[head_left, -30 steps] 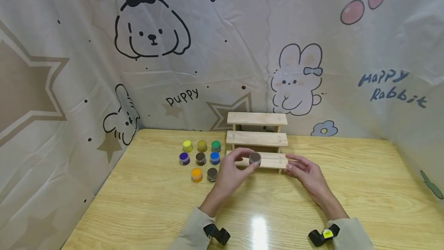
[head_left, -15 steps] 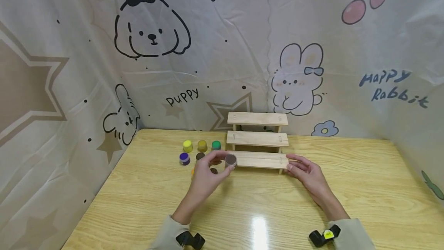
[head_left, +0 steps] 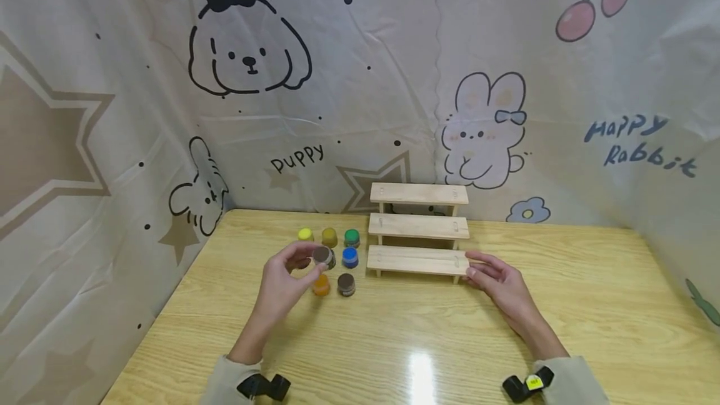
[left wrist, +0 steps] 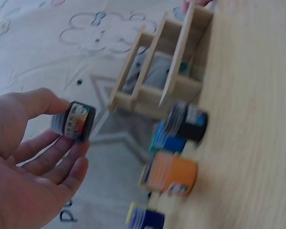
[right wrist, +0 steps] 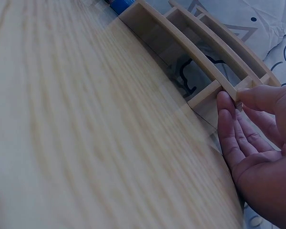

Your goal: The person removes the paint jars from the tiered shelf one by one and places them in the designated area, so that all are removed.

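My left hand pinches a small dark brown paint jar between thumb and fingers, raised over the grouped jars. In the left wrist view that jar shows a printed label. An orange jar, another dark jar and a blue jar stand close by. A three-tier wooden rack stands right of them, its steps bare. With thumb and fingertips my right hand grips the right end of its lowest step, as the right wrist view also shows.
Yellow, olive and green jars form the back row. A purple jar, mostly hidden by the left hand in the head view, appears in the left wrist view. A printed curtain hangs behind the wood-grain table.
My left hand has carried the dark jar leftward, from in front of the rack to over the jar group. My right hand has stayed at the rack's end.
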`<action>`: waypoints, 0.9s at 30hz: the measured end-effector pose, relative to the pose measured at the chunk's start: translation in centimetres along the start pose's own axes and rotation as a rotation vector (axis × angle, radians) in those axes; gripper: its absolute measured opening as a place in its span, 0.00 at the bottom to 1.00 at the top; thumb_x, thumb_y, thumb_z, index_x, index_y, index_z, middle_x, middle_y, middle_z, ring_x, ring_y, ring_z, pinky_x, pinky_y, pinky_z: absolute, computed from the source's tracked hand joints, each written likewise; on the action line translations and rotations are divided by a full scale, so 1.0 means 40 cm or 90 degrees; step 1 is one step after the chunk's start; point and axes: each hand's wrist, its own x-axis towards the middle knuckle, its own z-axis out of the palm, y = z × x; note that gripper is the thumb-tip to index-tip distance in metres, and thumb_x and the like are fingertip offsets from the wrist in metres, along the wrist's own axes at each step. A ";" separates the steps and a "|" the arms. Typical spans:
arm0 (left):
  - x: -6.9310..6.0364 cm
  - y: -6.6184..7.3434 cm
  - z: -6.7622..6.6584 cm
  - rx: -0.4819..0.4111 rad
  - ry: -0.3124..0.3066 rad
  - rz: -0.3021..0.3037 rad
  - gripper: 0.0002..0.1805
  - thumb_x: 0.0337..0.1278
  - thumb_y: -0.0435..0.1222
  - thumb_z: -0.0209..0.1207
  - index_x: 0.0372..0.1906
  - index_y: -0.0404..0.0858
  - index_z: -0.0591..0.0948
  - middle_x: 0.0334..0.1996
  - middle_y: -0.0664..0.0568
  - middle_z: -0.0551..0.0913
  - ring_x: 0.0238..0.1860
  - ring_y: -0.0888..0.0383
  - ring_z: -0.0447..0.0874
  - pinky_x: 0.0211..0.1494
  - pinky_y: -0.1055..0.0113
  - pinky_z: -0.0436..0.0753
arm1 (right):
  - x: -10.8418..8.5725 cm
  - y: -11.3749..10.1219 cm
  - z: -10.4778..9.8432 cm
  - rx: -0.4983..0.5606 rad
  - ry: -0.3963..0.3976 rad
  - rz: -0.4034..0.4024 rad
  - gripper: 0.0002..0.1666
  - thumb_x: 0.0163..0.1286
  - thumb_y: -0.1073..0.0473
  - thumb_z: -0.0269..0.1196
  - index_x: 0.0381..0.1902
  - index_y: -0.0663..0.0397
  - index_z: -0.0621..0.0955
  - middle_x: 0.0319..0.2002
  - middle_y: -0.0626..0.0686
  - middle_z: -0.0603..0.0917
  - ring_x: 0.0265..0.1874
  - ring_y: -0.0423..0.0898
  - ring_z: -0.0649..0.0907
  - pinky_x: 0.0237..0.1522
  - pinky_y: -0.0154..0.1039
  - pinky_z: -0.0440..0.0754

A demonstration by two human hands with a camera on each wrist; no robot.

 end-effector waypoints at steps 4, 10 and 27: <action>0.009 -0.015 -0.039 0.001 -0.021 -0.017 0.17 0.59 0.27 0.71 0.53 0.34 0.84 0.50 0.45 0.86 0.51 0.49 0.85 0.60 0.55 0.83 | -0.001 0.001 0.000 0.001 0.001 -0.003 0.31 0.76 0.58 0.65 0.70 0.68 0.71 0.51 0.52 0.87 0.45 0.41 0.88 0.51 0.38 0.86; 0.019 -0.058 -0.091 0.015 -0.061 -0.060 0.17 0.58 0.27 0.71 0.53 0.32 0.84 0.51 0.42 0.86 0.53 0.48 0.85 0.61 0.52 0.82 | 0.001 -0.002 0.002 0.009 0.001 -0.005 0.31 0.75 0.59 0.65 0.70 0.68 0.71 0.50 0.51 0.87 0.45 0.41 0.88 0.51 0.39 0.87; 0.010 -0.154 -0.151 0.023 -0.151 -0.176 0.20 0.58 0.28 0.71 0.54 0.26 0.81 0.52 0.37 0.84 0.55 0.42 0.84 0.55 0.70 0.83 | -0.001 0.000 0.000 0.007 -0.005 -0.009 0.32 0.76 0.59 0.64 0.71 0.69 0.71 0.52 0.54 0.86 0.46 0.42 0.88 0.51 0.39 0.86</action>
